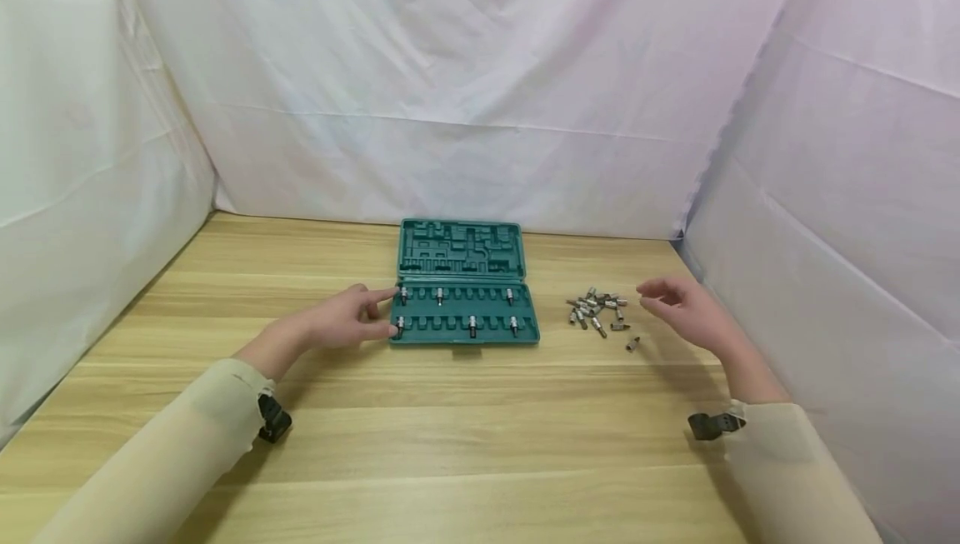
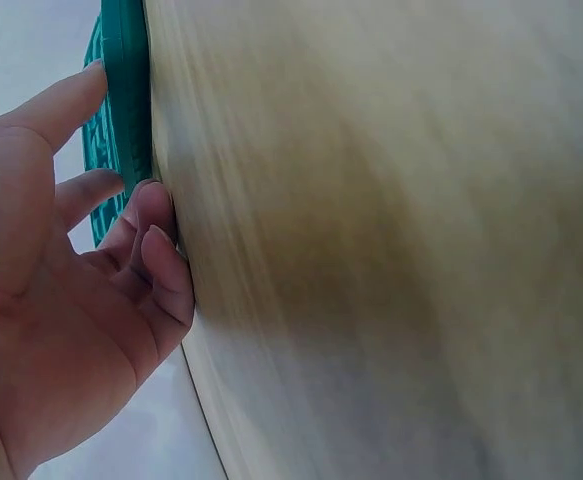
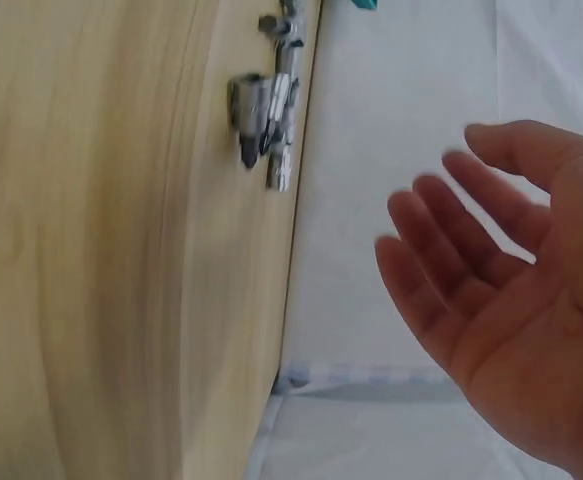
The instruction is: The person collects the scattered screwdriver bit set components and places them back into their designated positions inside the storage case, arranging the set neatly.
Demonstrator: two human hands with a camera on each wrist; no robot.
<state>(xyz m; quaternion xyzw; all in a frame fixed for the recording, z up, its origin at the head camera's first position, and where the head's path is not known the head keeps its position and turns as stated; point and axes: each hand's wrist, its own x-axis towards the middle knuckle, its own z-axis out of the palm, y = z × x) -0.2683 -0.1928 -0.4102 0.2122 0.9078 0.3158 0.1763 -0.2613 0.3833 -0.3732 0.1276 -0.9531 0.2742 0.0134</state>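
A green socket case (image 1: 468,308) lies unfolded on the table, its lid toward the back wall. Several metal bit sockets (image 1: 472,327) stand in two rows of slots in its near half. My left hand (image 1: 339,321) touches the case's left side with thumb and index finger stretched apart. In the left wrist view, thumb and fingertips meet the case wall (image 2: 126,90), and the other fingers bend loosely. To the right lies a loose pile of bit sockets (image 1: 592,306). My right hand (image 1: 693,317) hovers beside it, fingers relaxed and holding nothing.
White cloth walls (image 1: 450,144) enclose the wooden table (image 1: 465,427) at the back and both sides. One bit socket (image 1: 633,344) lies apart, nearer than the pile. Dark camera mounts (image 1: 274,419) sit at both wrists.
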